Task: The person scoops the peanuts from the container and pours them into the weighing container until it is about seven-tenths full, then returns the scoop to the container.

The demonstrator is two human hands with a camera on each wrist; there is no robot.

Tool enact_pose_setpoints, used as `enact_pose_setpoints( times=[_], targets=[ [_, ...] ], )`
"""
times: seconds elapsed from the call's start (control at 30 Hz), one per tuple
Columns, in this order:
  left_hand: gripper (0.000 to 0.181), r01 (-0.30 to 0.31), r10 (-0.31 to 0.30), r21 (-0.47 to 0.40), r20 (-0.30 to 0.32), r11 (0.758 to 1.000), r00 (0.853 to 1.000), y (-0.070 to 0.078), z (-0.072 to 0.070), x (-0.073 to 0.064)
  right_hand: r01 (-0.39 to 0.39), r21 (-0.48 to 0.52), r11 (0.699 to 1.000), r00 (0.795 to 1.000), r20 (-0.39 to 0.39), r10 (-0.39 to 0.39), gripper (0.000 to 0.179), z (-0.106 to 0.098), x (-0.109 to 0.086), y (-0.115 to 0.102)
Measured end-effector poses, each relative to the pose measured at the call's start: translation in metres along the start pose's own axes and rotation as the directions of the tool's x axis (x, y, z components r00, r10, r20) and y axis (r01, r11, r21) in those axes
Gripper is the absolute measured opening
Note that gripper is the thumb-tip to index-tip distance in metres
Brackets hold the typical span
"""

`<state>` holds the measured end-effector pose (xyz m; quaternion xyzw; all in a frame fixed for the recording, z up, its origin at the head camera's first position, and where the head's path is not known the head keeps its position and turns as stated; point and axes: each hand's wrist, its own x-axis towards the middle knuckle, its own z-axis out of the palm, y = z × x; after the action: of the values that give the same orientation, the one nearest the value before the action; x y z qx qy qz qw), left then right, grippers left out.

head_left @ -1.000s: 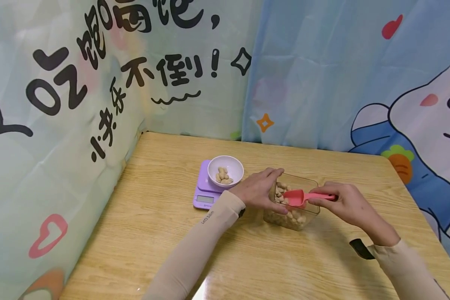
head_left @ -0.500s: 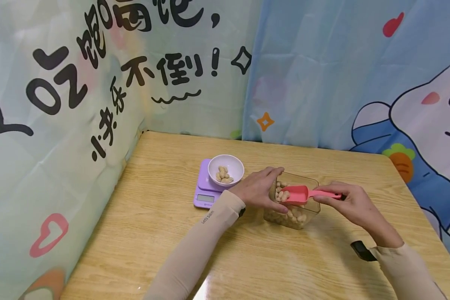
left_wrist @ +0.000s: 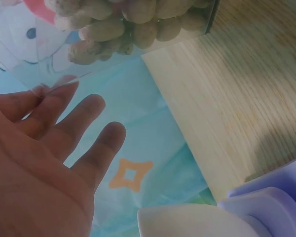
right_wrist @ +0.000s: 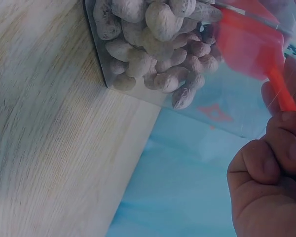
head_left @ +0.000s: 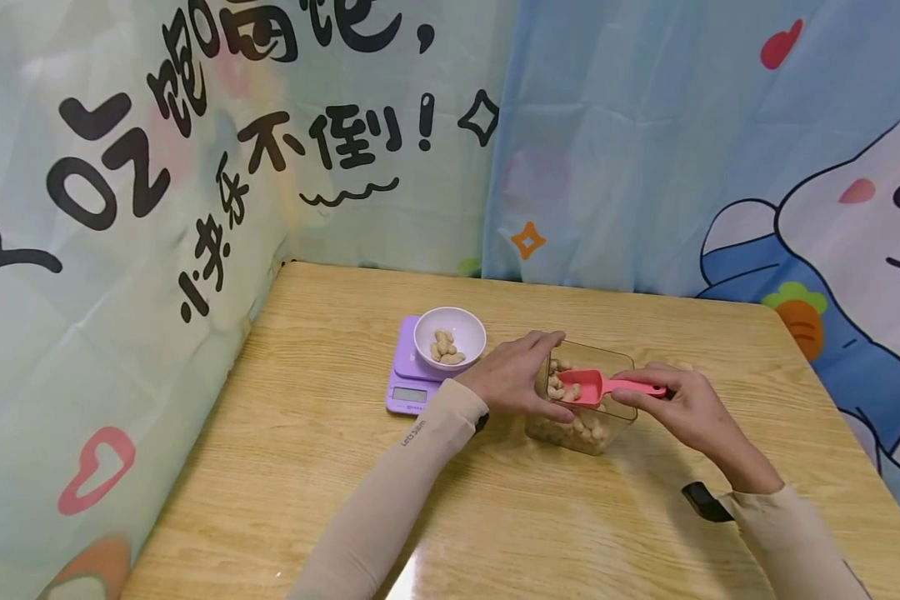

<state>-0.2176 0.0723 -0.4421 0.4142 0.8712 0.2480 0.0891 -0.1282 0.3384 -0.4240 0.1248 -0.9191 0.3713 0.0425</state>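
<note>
In the head view, a clear, squarish container (head_left: 617, 360) of unshelled peanuts (head_left: 587, 432) is on the table. My left hand (head_left: 513, 375) holds its left side near the rim, thumb along the front and a finger at the back corner. The other left fingers (left_wrist: 96, 150) stretch away from the wall in the left wrist view. My right hand (head_left: 693, 412) pinches the handle of a pink scoop (head_left: 588, 387). The scoop's blade is inside the container, with peanuts at its front. Through the clear wall, the right wrist view shows the blade above the heaped peanuts (right_wrist: 153, 54).
Left of the container, a purple kitchen scale (head_left: 408, 373) carries a white bowl (head_left: 471, 335) with several peanuts in it. The wooden table (head_left: 330, 333) meets printed cloth hangings (head_left: 390, 229) at the back and left. My left forearm crosses in front of the scale.
The scoop lifted slightly and slid right, then moved back left toward the peanuts at the container's left side. My left hand, the bowl and the scale stay in place.
</note>
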Motion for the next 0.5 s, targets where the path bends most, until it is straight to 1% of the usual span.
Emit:
enact_pose_setpoints(
  times=[0.13,0.27,0.43,0.5],
  targets=[
    [0.121,-0.002,0.002,0.003,0.000,1.000,1.000,0.000,0.000,0.001,-0.012,0.016,1.000,1.000,-0.011,0.012,0.021,-0.004,-0.002,0.005],
    [0.121,-0.003,0.003,0.006,-0.003,1.000,1.000,0.000,0.000,0.001,-0.039,0.064,0.997,0.999,-0.031,0.041,0.024,-0.007,-0.005,0.010],
    [0.120,-0.004,0.004,-0.004,-0.003,1.000,1.000,0.000,0.000,0.000,-0.075,0.141,0.987,0.994,-0.069,0.086,0.026,-0.004,-0.008,0.016],
    [0.120,-0.004,0.004,-0.006,-0.003,1.000,1.000,0.000,0.000,0.000,-0.072,0.169,0.983,0.993,-0.083,0.087,0.026,-0.002,-0.009,0.019]
  ],
)
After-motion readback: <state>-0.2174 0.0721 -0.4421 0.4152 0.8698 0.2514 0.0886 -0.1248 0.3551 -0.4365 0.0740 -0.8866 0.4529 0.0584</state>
